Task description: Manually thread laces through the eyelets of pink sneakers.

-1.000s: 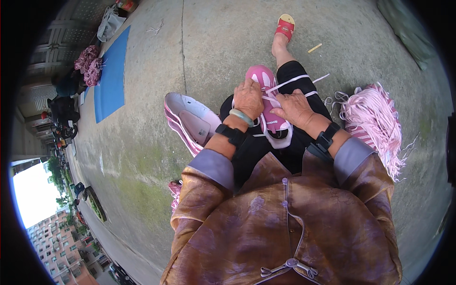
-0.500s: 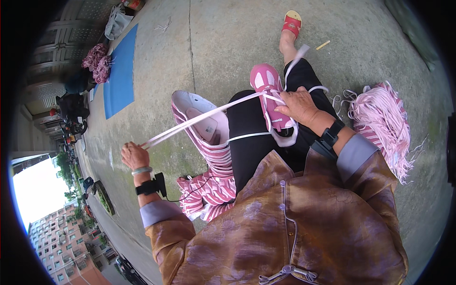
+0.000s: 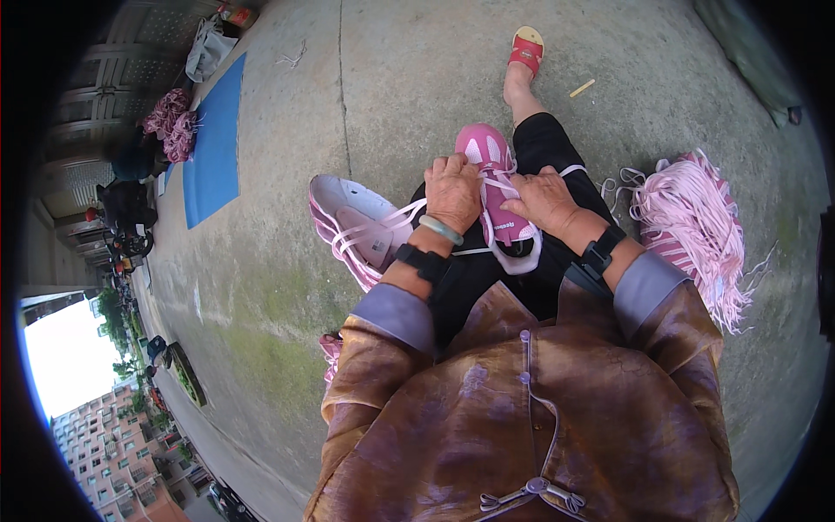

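Observation:
A pink and white sneaker (image 3: 506,228) rests on my lap, toe pointing away from me, with pale laces (image 3: 497,184) across its front. My left hand (image 3: 452,191) is closed at the left edge of the lacing, its fingertips partly hidden. From under it a long loop of lace trails left over a stack of shoe uppers (image 3: 341,239). My right hand (image 3: 544,202) grips the sneaker's right side, thumb on the tongue and fingers by the eyelets. A lace end runs out past my right hand across my dark trouser leg.
Right of my leg lies a big bundle of pale pink laces (image 3: 687,209) on striped pink pieces. Far left are a blue mat (image 3: 216,143), a pink heap (image 3: 171,126), a white bag (image 3: 209,50) and a parked motorbike (image 3: 126,209). A small yellow stick (image 3: 582,88) lies near my red slipper (image 3: 526,50).
My left hand has come back from far left, where it held the lace stretched taut, to the sneaker. The lace now hangs slack over the uppers. My right hand stays on the sneaker.

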Tool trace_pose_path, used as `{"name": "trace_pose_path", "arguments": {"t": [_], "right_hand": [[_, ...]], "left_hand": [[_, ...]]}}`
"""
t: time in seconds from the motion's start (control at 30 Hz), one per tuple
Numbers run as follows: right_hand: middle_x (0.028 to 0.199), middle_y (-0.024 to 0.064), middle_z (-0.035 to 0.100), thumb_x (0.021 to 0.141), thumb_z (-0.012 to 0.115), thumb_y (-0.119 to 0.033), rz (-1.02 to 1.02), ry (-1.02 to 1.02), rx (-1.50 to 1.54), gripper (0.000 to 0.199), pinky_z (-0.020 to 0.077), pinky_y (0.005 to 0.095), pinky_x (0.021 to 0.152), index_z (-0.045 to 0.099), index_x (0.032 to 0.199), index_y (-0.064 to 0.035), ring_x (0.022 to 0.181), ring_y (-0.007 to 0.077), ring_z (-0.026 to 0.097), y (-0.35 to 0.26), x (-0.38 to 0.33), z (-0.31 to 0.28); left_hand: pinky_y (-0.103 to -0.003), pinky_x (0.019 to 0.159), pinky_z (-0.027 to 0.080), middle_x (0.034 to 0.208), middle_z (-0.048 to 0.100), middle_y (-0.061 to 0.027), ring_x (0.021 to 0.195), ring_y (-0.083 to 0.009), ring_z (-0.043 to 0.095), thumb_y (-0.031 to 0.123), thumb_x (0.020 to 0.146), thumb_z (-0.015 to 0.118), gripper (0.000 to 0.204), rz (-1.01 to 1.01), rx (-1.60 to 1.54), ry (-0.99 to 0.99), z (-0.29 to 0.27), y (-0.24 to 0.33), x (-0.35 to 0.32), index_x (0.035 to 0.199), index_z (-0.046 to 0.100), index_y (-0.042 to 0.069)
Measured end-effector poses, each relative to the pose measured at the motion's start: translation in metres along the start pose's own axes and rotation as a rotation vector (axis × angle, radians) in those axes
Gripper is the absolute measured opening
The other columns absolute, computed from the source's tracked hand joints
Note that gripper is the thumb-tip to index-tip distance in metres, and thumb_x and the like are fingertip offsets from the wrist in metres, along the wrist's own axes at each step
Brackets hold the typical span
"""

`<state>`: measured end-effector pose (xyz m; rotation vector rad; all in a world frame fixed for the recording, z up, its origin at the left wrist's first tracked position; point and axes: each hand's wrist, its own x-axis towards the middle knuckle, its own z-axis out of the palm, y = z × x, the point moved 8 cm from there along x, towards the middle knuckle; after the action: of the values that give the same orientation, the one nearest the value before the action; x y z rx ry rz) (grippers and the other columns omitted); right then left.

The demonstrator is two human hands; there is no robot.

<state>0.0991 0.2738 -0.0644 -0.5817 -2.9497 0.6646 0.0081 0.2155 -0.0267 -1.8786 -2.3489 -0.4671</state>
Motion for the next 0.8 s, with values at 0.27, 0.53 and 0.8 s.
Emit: {"name": "trace_pose_path", "arguments": {"t": [0.27,0.53,0.8], "right_hand": [[0.075,0.0122,0.062,0.074,0.060,-0.036,-0.018,0.003,0.000,0.035,0.0370,0.0350,0.072,0.057,0.088,-0.0047,0.074,0.0244,0.060,-0.002,0.003,0.000],[0.072,0.0133,0.062,0.074,0.059,-0.036,-0.020,-0.004,-0.002,0.034,0.0369,0.0353,0.071,0.057,0.083,-0.0037,0.072,0.0252,0.060,0.002,0.002,0.003],[0.069,0.0132,0.061,0.074,0.060,-0.037,-0.047,0.004,-0.007,0.034,0.0372,0.0357,0.070,0.056,0.080,-0.0043,0.069,0.0258,0.060,0.000,0.005,0.005]], "left_hand": [[-0.040,0.075,0.038,0.100,0.051,-0.0104,0.093,-0.0298,0.047,0.015,0.068,0.059,0.022,-0.111,-0.006,-0.061,0.021,-0.008,0.002,0.087,0.055,0.004],[-0.045,0.084,0.033,0.101,0.048,-0.0148,0.096,-0.0280,0.045,0.010,0.066,0.050,0.014,0.135,0.482,-0.023,-0.043,-0.022,-0.038,0.078,0.053,0.003],[-0.044,0.084,0.034,0.108,0.050,-0.0124,0.102,-0.0283,0.046,0.009,0.073,0.050,0.017,-0.347,1.007,0.005,-0.209,-0.203,-0.165,0.089,0.054,0.003]]}}
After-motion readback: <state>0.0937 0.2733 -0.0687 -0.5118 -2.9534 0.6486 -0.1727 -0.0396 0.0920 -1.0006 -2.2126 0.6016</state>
